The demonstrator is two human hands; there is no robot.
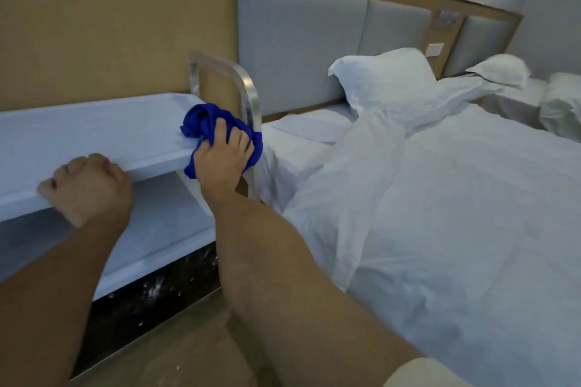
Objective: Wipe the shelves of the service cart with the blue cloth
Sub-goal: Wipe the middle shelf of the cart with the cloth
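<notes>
The top shelf [94, 132] lies bare leftward. At its right end the metal handle [248, 94] rises just beside the blue cloth [201, 122], and the bed [440, 198] crowds close behind it. The lower shelf [163, 223] stays reachable under the top one's front lip.

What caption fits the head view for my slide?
Right hand wipes the cart's top shelf corner with a blue cloth while the left hand grips its edge.

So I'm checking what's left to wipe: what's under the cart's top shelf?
Under the top shelf is a lower white shelf, nothing visible on it. The left hand and forearm cover part of it.
</notes>
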